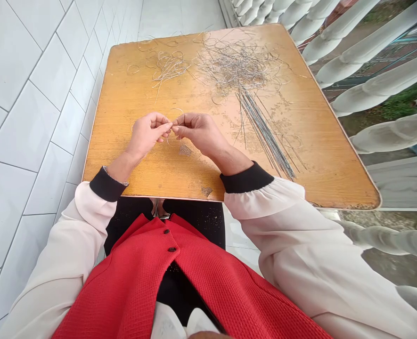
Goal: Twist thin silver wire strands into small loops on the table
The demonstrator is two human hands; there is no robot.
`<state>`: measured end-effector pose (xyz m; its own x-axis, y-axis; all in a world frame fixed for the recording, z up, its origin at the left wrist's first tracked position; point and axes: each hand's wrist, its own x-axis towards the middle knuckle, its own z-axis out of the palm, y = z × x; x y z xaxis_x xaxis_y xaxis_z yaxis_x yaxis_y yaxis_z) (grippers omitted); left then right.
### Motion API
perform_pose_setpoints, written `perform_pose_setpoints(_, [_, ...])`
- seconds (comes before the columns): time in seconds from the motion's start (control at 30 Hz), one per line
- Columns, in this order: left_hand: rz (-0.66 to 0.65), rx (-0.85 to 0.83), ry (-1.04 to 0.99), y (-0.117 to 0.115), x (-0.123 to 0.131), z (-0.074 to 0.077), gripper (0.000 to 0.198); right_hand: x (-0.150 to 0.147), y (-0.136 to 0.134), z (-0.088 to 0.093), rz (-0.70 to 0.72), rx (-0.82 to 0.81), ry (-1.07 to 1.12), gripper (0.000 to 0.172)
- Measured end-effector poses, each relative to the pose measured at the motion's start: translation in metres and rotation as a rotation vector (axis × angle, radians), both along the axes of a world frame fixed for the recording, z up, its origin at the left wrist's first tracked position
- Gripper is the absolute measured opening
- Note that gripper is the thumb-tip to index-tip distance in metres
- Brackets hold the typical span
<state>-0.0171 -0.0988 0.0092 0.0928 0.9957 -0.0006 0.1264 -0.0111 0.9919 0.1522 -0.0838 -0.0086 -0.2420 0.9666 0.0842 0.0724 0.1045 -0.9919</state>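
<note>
My left hand [151, 131] and my right hand [196, 129] meet fingertip to fingertip over the near left part of the wooden table [130, 160]. Both are closed in a pinch on a thin, pale wire loop [176, 109], whose curve shows just above and below the fingers. The exact point where the fingertips grip it is too small to make out. Beyond my hands lies a small bundle of looped wire [170, 66]. Farther right is a large tangle of wire [241, 66], with a bunch of straight dark wires [268, 136] running from it toward me.
A white tiled wall [35, 117] runs along the left. White balusters [363, 94] stand close to the table's right side. Worn patches [206, 190] mark the tabletop near its front edge. My legs are under the near edge.
</note>
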Motion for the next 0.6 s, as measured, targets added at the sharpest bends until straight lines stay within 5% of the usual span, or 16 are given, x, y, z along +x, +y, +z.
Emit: perform_pose_setpoints(0.6, [0.046,-0.071,-0.181,0.0079,-0.0092,-0.0059,0.018,-0.0014,-0.0062,-0.0015,-0.026,-0.13,0.073,0.027])
